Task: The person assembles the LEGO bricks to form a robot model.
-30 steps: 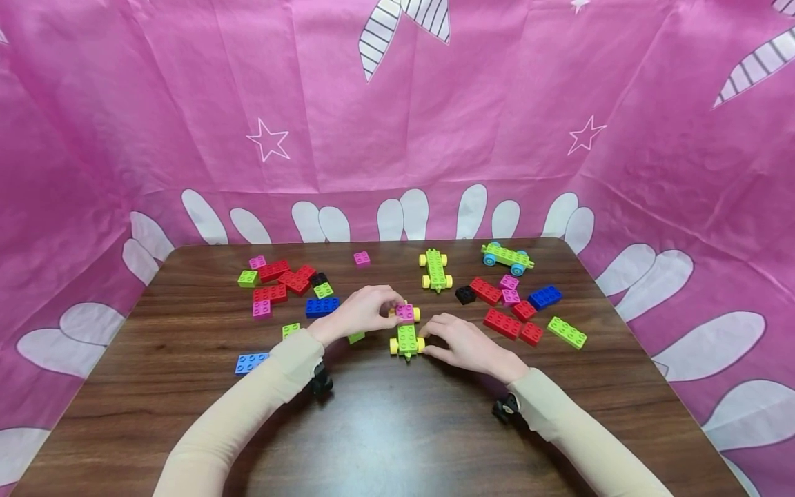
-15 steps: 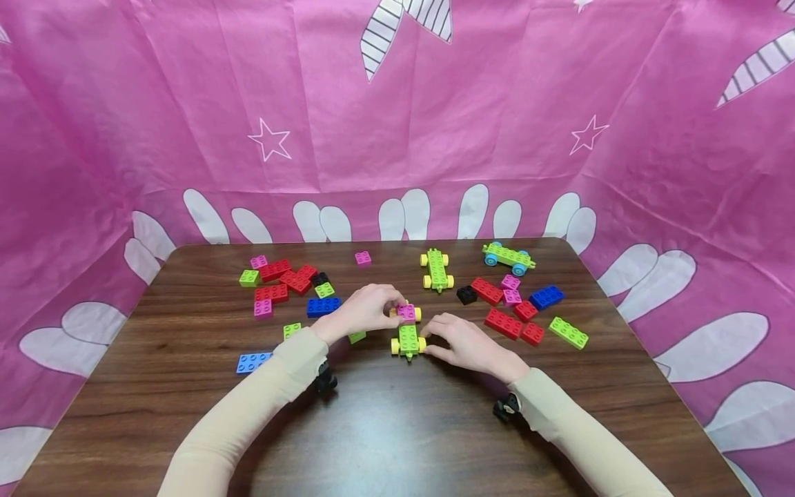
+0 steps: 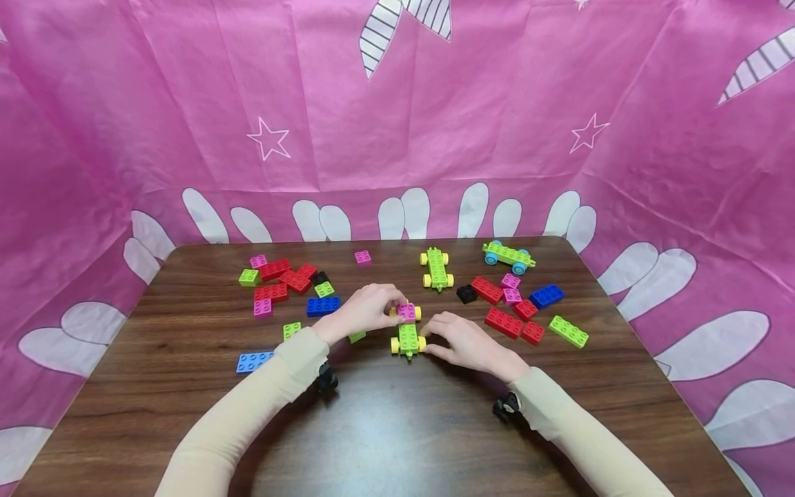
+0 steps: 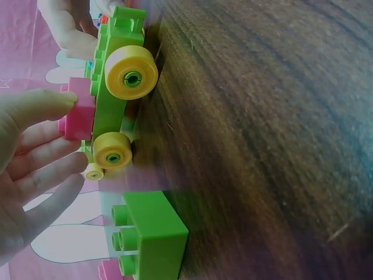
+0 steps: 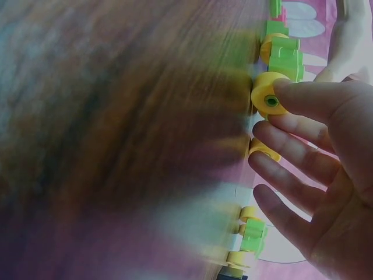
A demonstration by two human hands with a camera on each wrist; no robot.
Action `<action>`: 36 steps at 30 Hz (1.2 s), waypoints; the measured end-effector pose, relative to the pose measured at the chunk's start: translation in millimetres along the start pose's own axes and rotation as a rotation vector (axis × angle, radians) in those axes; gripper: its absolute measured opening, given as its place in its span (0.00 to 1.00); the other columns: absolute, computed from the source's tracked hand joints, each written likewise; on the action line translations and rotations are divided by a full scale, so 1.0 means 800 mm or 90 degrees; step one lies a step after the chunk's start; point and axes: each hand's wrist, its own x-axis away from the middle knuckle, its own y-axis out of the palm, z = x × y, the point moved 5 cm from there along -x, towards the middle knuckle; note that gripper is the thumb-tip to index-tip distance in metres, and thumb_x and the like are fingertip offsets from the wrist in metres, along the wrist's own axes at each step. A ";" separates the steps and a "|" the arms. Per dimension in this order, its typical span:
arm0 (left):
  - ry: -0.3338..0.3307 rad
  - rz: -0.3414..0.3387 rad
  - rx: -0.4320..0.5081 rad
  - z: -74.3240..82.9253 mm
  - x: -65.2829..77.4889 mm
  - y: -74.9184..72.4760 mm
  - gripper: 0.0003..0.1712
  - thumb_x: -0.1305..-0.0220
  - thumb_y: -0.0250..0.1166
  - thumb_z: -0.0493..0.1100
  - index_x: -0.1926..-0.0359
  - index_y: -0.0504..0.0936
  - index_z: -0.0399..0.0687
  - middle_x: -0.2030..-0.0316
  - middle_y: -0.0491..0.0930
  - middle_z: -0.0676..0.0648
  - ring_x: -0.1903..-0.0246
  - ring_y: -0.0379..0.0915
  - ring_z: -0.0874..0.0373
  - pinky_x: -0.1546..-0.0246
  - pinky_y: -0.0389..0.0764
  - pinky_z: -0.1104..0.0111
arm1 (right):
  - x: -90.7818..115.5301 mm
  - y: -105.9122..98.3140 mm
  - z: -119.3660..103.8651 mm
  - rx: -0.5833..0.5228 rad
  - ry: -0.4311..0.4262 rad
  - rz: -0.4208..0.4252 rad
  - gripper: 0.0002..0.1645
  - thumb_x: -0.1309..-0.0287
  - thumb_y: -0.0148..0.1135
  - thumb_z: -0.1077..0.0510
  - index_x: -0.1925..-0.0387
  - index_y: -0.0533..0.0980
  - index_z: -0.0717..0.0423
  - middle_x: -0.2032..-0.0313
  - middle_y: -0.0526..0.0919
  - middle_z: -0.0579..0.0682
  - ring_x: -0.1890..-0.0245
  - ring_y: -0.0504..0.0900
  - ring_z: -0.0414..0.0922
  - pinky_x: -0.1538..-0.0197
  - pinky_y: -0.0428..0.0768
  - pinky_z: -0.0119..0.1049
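Observation:
Near the middle of the table stands a lime-green toy car base (image 3: 408,337) with yellow wheels. A pink brick (image 3: 406,313) sits on the studs at its far end. My left hand (image 3: 363,308) pinches that brick from the left; in the left wrist view, the thumb lies on the pink brick (image 4: 81,111) with the other fingers spread below. On the right side, my right hand (image 3: 467,344) holds the base at its near wheel. The right wrist view has the thumb on that yellow wheel (image 5: 267,96) and the index finger close beside it, its tip partly hidden.
Behind are another yellow-wheeled base (image 3: 437,270) and a blue-wheeled base (image 3: 508,256). Red bricks (image 3: 503,322) and other loose bricks lie to the right. More bricks, including a dark blue brick (image 3: 324,306) and a light blue brick (image 3: 253,362), lie left.
Nothing on the table has visibly moved; both hands keep their places at the pink brick and the car base. Only the head view has shifted very slightly.

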 end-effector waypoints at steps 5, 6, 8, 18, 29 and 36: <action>-0.001 0.003 -0.007 -0.001 0.001 0.000 0.18 0.43 0.66 0.52 0.55 0.83 0.49 0.63 0.82 0.49 0.65 0.77 0.57 0.68 0.75 0.71 | 0.000 -0.001 -0.001 -0.002 0.004 -0.004 0.15 0.45 0.64 0.46 0.57 0.79 0.45 0.61 0.81 0.41 0.57 0.77 0.36 0.52 0.80 0.36; -0.001 0.004 -0.007 -0.001 0.001 0.000 0.18 0.43 0.66 0.52 0.55 0.83 0.49 0.63 0.82 0.49 0.65 0.77 0.56 0.68 0.76 0.71 | 0.000 -0.001 -0.001 -0.002 0.005 -0.006 0.15 0.45 0.64 0.46 0.57 0.79 0.45 0.60 0.81 0.41 0.57 0.77 0.36 0.52 0.80 0.36; -0.001 0.007 -0.005 -0.001 0.001 0.001 0.18 0.43 0.66 0.52 0.55 0.83 0.49 0.63 0.82 0.49 0.65 0.77 0.56 0.68 0.76 0.71 | -0.001 -0.001 -0.002 -0.002 0.006 -0.008 0.15 0.45 0.64 0.46 0.57 0.79 0.45 0.60 0.82 0.41 0.57 0.77 0.36 0.52 0.80 0.36; -0.009 0.028 -0.021 -0.001 0.004 0.002 0.19 0.43 0.66 0.53 0.54 0.82 0.50 0.60 0.82 0.52 0.64 0.78 0.57 0.66 0.77 0.71 | -0.002 -0.003 -0.004 0.003 0.007 -0.011 0.15 0.45 0.64 0.46 0.57 0.79 0.46 0.60 0.81 0.41 0.58 0.77 0.36 0.53 0.80 0.36; -0.028 0.012 0.003 0.000 0.010 0.003 0.21 0.43 0.66 0.52 0.50 0.81 0.50 0.55 0.81 0.51 0.62 0.76 0.58 0.63 0.78 0.70 | -0.001 -0.001 -0.002 0.007 0.009 -0.009 0.16 0.46 0.65 0.45 0.57 0.79 0.45 0.61 0.81 0.41 0.58 0.77 0.36 0.52 0.80 0.36; -0.029 0.019 0.001 0.000 0.011 0.002 0.20 0.43 0.66 0.52 0.51 0.83 0.51 0.57 0.81 0.50 0.61 0.76 0.57 0.61 0.79 0.69 | 0.000 -0.002 -0.003 0.004 0.014 -0.015 0.16 0.46 0.65 0.45 0.57 0.79 0.45 0.60 0.82 0.42 0.57 0.77 0.37 0.52 0.80 0.36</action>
